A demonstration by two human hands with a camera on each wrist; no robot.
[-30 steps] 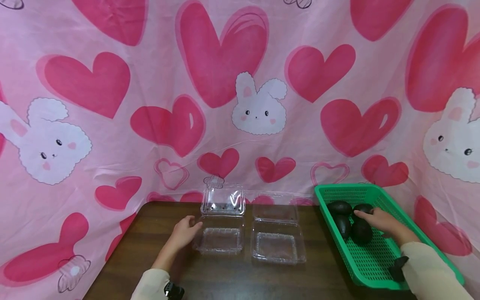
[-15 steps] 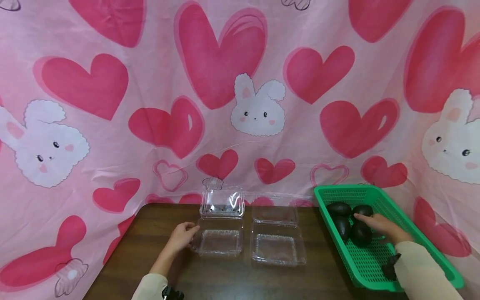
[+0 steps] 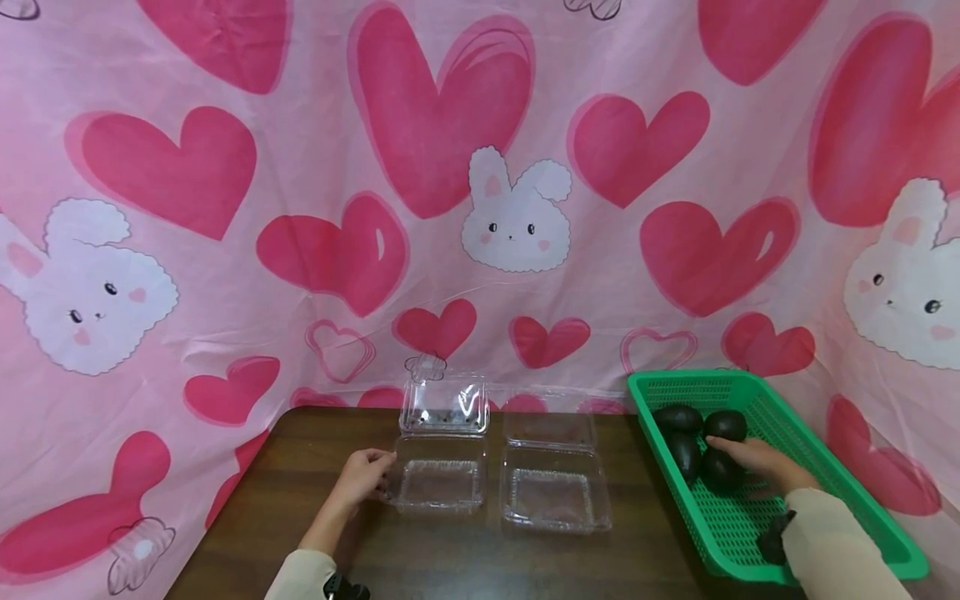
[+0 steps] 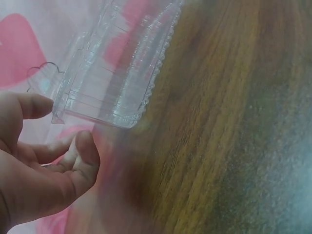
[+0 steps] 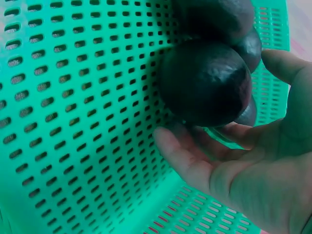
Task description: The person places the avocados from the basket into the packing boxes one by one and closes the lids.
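Note:
Several dark avocados (image 3: 678,417) lie together in the far left part of a green basket (image 3: 847,467). My right hand (image 3: 765,463) reaches in over the near right avocado (image 5: 204,83), thumb and fingers spread around it with gaps showing in the right wrist view. To the left, my left hand (image 3: 362,477) is beside a clear plastic clamshell box (image 3: 441,482) that stands with its lid raised. In the left wrist view one fingertip (image 4: 40,107) is right at the rim's corner, and the thumb is apart from it.
A second clear clamshell box (image 3: 555,498), lid also up, stands right of the first on the brown wooden table (image 3: 450,562). Behind the table hangs a pink cloth (image 3: 517,317) with hearts and rabbits. The basket is at the table's right side.
My right hand has shifted from the far right avocado toward the nearer one. My left hand has moved slightly down beside the box. The avocados and boxes stay in place.

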